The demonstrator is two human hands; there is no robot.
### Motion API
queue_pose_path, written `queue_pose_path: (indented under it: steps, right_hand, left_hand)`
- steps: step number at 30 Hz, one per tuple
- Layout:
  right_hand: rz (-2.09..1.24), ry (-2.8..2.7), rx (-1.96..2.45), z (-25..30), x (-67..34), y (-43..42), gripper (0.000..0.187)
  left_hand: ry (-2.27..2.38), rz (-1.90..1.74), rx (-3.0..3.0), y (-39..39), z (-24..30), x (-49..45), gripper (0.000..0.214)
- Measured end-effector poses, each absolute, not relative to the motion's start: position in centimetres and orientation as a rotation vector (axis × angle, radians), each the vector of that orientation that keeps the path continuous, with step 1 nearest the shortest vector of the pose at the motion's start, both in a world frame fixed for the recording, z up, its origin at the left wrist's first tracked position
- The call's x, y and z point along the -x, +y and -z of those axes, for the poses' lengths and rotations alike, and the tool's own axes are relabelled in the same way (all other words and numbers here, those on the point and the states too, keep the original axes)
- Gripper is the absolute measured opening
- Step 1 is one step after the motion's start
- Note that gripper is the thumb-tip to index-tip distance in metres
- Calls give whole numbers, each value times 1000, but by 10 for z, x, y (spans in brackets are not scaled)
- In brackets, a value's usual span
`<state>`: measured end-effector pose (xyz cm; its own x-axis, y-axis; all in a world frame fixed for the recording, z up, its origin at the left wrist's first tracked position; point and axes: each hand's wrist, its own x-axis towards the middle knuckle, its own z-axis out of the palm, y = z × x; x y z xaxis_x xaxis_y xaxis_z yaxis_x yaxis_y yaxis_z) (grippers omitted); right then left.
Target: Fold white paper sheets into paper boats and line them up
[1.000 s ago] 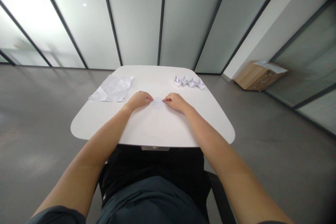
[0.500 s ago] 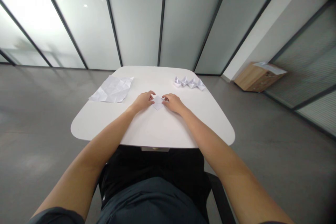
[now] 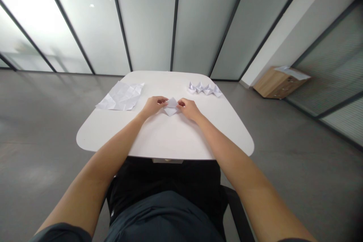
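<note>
A small white folded paper [image 3: 171, 107] is held between my two hands just above the middle of the table. It has a diamond outline with a crease across it, and its upper and lower halves stand a little apart. My left hand [image 3: 154, 106] pinches its left corner between thumb and fingers. On the other side, my right hand [image 3: 188, 107] has its thumb and fingers closed on the right corner. The fingertips hide both corners.
The white table [image 3: 170, 140] has rounded corners. Creased white sheets [image 3: 121, 96] lie at its left. Several folded paper boats [image 3: 204, 89] stand in a row at the back right. A wooden cabinet [image 3: 279, 83] is on the floor beyond, and a frosted glass wall [image 3: 147, 22] rises behind.
Both hands have closed on the side corners of the folded paper. The paper, flat before, is now lifted slightly and its halves have spread.
</note>
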<state>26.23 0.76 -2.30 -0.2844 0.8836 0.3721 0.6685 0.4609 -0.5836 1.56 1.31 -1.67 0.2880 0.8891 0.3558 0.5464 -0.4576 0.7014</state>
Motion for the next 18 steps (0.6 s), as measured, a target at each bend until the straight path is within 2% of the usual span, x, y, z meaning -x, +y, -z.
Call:
queue_pose_path:
  steps: [9, 18]
  right_hand:
    - [-223, -1958, 1154, 12, -262, 3, 9]
    - [-200, -2242, 1214, 22, -266, 10, 7]
  left_hand:
    - [1200, -1191, -2264, 8, 6, -13, 20]
    - [1202, -788, -2486, 12, 14, -4, 16]
